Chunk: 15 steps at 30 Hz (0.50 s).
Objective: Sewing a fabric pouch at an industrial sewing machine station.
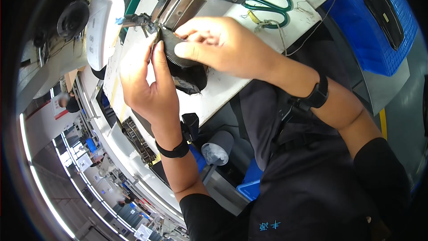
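- Apron (307, 183): dark, near-black cloth, creased in soft folds.
- Stitched marking (270, 226): bright blue characters on the apron's front.
- Left sleeve (203, 207): black, short, left of the apron.
- Right sleeve (383, 169): black, short, right of the apron.
- Left wristband (174, 151): black strap, boxy black module (191, 124) on its apron-facing side.
- Right wristband (319, 93): wide black strap, dark unit (301, 104) toward the apron.

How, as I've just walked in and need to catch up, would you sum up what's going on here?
A person is handling a dark piece with a toothed edge beside a metal machine part. The right hand grips it, thumb on top; the left hand has fingertips at the piece's left edge. Green-handled scissors lie on the white worktable, and a blue basket sits off to the right.
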Available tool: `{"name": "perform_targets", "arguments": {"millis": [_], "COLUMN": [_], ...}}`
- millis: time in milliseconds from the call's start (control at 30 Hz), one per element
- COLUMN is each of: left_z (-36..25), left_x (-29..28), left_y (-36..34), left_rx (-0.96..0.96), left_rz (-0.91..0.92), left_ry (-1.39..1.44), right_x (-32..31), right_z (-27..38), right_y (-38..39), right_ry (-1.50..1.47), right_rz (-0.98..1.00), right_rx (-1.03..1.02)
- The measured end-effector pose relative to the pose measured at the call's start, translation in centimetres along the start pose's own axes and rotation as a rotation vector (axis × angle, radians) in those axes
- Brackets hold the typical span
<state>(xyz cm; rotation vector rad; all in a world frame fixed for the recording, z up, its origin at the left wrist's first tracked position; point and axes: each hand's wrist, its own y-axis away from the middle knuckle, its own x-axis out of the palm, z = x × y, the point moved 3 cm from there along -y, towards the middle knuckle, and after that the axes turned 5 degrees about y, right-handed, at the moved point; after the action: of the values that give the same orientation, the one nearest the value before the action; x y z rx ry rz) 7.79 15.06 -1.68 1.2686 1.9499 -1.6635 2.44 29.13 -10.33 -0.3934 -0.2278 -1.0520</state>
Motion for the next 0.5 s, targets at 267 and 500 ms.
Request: {"name": "perform_targets", "arguments": {"millis": [267, 500], "left_z": [-1.3, -1.5], "left_x": [0.0, 0.1], "left_y": [-0.4, -0.6], "left_rx": [0.156, 0.255], "left_rz": [0.066, 0.028], "left_ry": [-0.117, -0.139], "right_x": [0.8, 0.7], "right_z": [0.9, 0.7], "right_y": [0.4, 0.5], "right_ry": [-0.066, -0.073], "right_rz": [0.127, 0.108], "right_rx": [0.156, 0.155]}}
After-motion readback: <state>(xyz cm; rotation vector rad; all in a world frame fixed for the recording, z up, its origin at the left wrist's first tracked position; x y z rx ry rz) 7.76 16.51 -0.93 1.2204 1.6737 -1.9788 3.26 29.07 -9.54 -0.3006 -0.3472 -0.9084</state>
